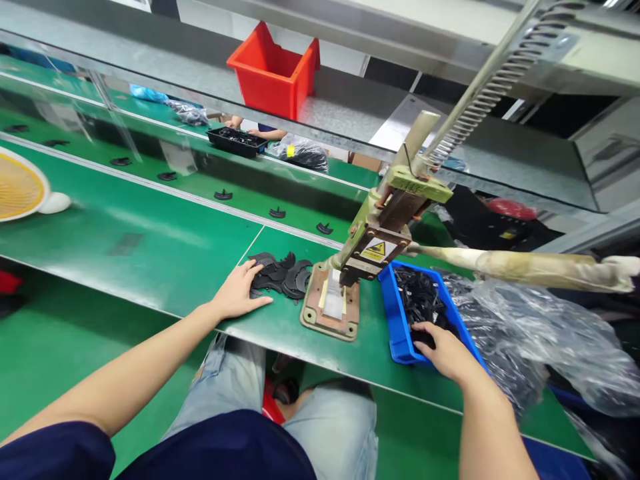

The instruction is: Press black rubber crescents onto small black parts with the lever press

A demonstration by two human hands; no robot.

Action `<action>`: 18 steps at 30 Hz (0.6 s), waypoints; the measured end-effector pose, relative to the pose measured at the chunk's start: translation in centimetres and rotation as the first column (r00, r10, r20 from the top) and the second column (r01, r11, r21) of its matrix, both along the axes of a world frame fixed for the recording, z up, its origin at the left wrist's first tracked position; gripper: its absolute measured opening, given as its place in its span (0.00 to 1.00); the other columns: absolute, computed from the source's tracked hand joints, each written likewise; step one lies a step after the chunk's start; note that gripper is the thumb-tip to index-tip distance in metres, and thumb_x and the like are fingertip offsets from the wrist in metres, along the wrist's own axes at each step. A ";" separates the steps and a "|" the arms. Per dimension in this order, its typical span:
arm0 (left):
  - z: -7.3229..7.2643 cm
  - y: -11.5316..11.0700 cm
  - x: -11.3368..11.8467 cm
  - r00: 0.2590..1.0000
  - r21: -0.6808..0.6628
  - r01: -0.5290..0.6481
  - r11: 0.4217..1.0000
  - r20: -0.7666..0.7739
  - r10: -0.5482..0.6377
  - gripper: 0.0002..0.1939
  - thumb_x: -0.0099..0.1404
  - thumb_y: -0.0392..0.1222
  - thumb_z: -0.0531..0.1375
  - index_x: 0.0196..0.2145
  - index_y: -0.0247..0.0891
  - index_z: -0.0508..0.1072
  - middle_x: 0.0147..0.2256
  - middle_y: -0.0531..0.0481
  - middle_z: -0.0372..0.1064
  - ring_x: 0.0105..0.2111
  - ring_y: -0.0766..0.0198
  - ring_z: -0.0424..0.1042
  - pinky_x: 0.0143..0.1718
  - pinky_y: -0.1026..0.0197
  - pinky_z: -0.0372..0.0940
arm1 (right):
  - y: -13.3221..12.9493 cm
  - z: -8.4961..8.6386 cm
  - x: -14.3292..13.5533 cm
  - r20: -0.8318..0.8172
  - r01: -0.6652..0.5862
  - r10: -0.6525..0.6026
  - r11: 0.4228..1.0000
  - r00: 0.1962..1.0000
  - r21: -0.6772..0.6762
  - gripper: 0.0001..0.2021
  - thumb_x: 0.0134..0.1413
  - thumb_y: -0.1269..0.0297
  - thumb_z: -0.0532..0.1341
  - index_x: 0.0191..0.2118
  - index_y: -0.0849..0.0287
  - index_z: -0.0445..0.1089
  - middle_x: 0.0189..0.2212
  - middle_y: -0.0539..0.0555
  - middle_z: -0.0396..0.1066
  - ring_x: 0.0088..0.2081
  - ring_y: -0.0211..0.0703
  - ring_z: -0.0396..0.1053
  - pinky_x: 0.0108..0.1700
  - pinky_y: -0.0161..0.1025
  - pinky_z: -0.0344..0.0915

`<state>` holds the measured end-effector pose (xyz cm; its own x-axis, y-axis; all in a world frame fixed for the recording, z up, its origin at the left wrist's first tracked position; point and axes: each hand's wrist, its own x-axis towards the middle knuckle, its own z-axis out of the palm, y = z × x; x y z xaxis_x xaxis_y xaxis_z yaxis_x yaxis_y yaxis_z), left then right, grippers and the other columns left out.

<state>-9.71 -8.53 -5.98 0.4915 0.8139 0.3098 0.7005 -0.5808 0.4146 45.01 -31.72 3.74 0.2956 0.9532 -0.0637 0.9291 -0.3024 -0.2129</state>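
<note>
My left hand (pixel 241 293) lies on the green bench with its fingers apart, fingertips at the edge of a pile of curved black plastic pieces (pixel 285 272). Over at the right, my right hand (pixel 444 348) reaches into the near end of a blue bin (pixel 399 327), its thumb and fingers curled around a black plastic part. Small, thin black parts (pixel 423 293) fill the bin in a tangle. Between my hands stands a hand press (pixel 377 237) with a warning label; on its base plate (pixel 330 320) sits a pale metal fixture (pixel 334 293).
Behind the bench, a green conveyor (pixel 197 190) carries several spaced black pieces. A red bin (pixel 273 73) stands on the grey shelf. The press lever (pixel 525 263) sticks out rightward above plastic bags (pixel 540 333). Across the line, another person's hands (pixel 267 133) are at a black tray (pixel 235 143).
</note>
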 end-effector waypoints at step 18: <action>0.8 -4.1 4.0 0.992 0.130 0.109 0.986 0.053 -0.117 0.39 0.67 0.62 0.61 0.68 0.39 0.62 0.69 0.32 0.55 0.74 0.36 0.46 0.73 0.33 0.47 | -2.9 2.1 -7.1 -0.148 0.130 -0.045 0.765 0.988 0.631 0.20 0.68 0.53 0.57 0.59 0.58 0.68 0.51 0.60 0.80 0.52 0.47 0.80 0.59 0.51 0.77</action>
